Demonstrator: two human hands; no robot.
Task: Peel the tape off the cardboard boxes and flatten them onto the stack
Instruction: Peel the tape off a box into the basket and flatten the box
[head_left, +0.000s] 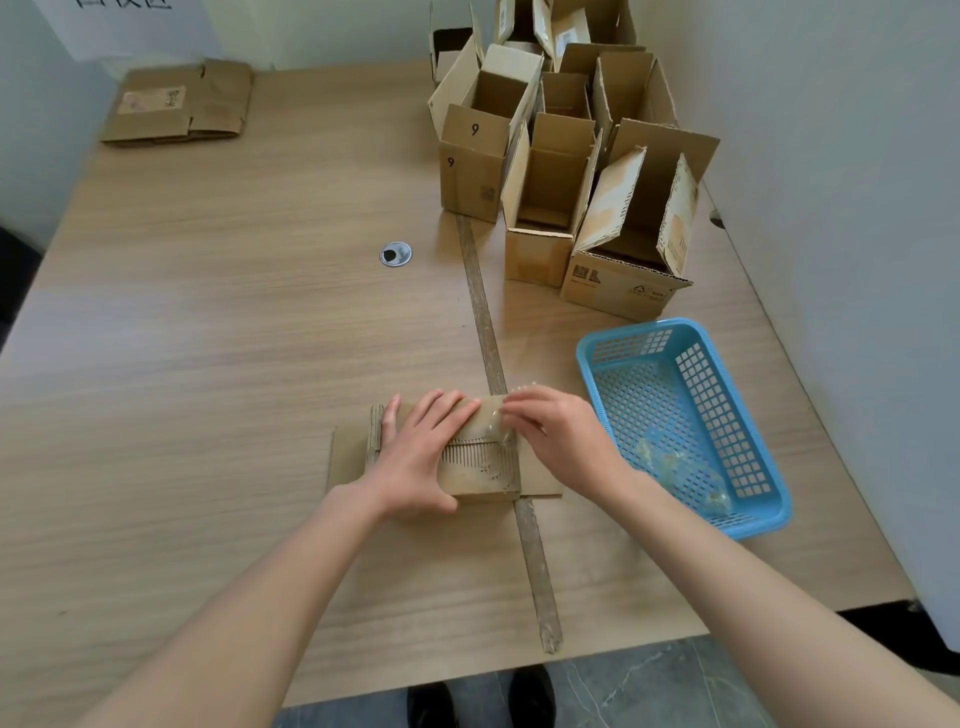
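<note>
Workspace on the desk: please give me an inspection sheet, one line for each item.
Surface: wooden table with a worn strip and a grommet hole.
Job's things: flattened box under both hands; open boxes far right; flat stack far left.
Clutter: blue basket holding peeled tape.
Grippers: left hand presses the box flat; right hand pinches clear tape.
Cables: nothing seen.
Surroundings: pale walls, grey floor.

Both bare forearms are reaching forward. The left hand (423, 449) is lying flat, palm down, fingers straight and spread. The right hand (558, 434) is pinching, fingertips drawn together.
</note>
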